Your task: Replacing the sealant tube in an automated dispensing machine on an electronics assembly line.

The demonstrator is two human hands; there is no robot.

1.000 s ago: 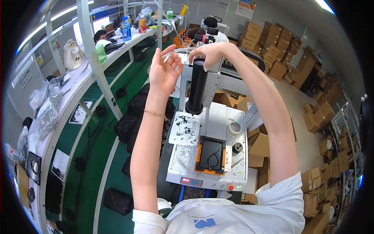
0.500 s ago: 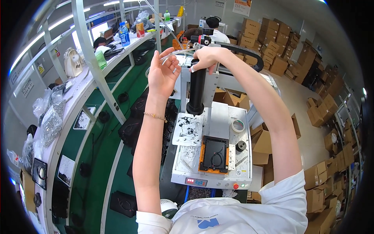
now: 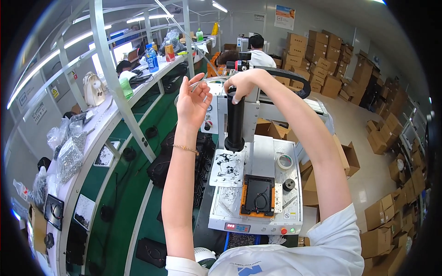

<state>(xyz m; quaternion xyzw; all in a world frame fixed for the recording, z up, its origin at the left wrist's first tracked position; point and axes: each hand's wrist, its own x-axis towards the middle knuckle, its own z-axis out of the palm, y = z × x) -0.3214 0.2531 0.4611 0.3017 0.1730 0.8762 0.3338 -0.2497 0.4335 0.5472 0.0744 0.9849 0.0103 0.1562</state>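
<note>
A tall black tube (image 3: 235,122) stands upright on the white benchtop machine (image 3: 230,209). My right hand (image 3: 242,83) reaches over from the right, its fingers bent around the tube's top end; whatever is inside the tube is hidden. Left of it, my left hand (image 3: 194,105) is raised palm up with fingers loosely apart. A clear hose (image 3: 212,79) runs by its thumb and fingertips, and I cannot tell if they touch. Below, on the machine bed, a black rectangular part with a coiled cable (image 3: 258,194) sits in an orange frame (image 3: 244,198).
A black-smeared white plate (image 3: 227,168), a tape roll (image 3: 284,162) and a black knurled piece (image 3: 288,185) lie on the machine. Left runs a curved bench (image 3: 103,124) with bags and bottles. Cardboard boxes (image 3: 322,50) are stacked at right. Another person (image 3: 261,57) sits beyond.
The view has tilted, so the machine appears lower and slightly right. My right hand has shifted a little on the tube's top. My left hand stays raised, its fingers slightly more curled.
</note>
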